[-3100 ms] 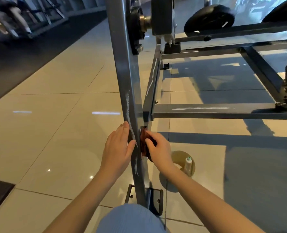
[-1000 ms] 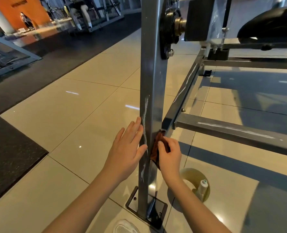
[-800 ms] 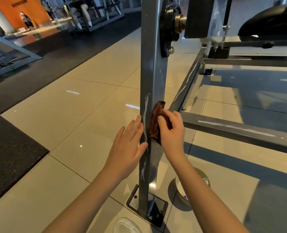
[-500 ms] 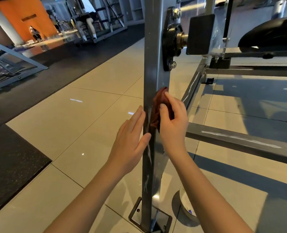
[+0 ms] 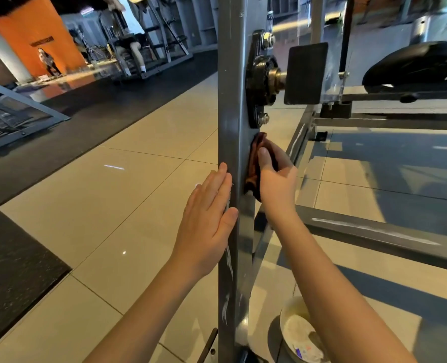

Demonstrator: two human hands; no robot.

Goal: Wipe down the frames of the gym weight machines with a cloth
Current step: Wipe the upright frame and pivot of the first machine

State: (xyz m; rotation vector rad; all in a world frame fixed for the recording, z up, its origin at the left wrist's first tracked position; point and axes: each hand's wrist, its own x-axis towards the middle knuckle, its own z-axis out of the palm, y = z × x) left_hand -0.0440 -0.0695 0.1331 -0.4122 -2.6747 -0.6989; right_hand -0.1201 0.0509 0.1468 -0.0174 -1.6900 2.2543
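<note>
Higher now, the right hand point(image 5: 277, 184) grips a crumpled dark red cloth point(image 5: 252, 166) against the grey steel upright post point(image 5: 230, 74), under its black bearing point(image 5: 259, 79); the flat, straight-fingered left hand point(image 5: 209, 213) steadies it. Lower stretch seems wiped.

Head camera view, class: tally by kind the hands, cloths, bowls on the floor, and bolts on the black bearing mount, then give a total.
Hands: 2, left hand and right hand
Cloths: 1, reddish-brown cloth
Bowls: 1, bowl
Bolts: 2, upper bolt and lower bolt
Total: 6
</note>
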